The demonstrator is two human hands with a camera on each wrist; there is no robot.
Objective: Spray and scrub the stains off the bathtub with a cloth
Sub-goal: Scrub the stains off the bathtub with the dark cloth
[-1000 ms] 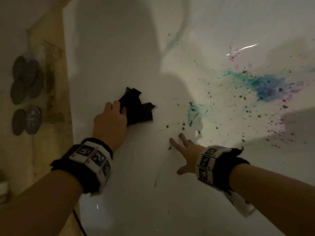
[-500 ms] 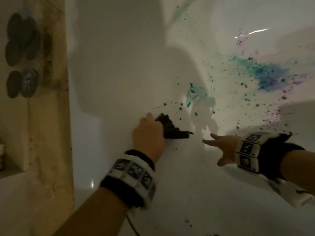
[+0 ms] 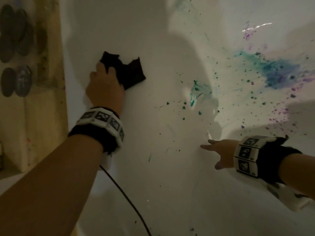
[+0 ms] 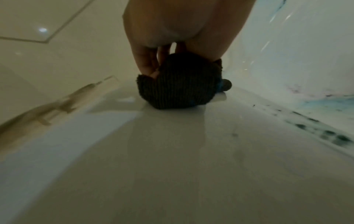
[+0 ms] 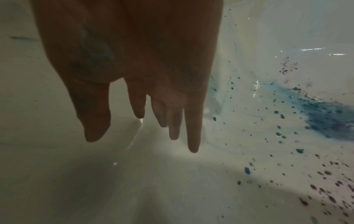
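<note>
While the left hand (image 3: 105,89) is bunching the dark cloth (image 3: 127,71) in curled fingers and pressing it against the white bathtub (image 3: 153,184), the wad is sitting on a stretch that looks clean, well apart from the mess. The right hand (image 3: 219,151) is hanging beside the tub wall with its fingers (image 5: 193,128) spread straight and nothing in them, looking as if it is bracing near the surface, though contact is hard to confirm. The green smear (image 3: 196,92) and scattered flecks are lying between the two hands, and the big blue patch (image 3: 279,72) with purple speckles (image 3: 281,113) is waiting further right. Judging from this, the scrubbing is far from finished. To do it well, the cloth is needing to travel right onto that green smear, flat and under firm pressure, working in short overlapping strokes rather than one long swipe that could drag colour across clean enamel. No spray bottle is showing anywhere.
</note>
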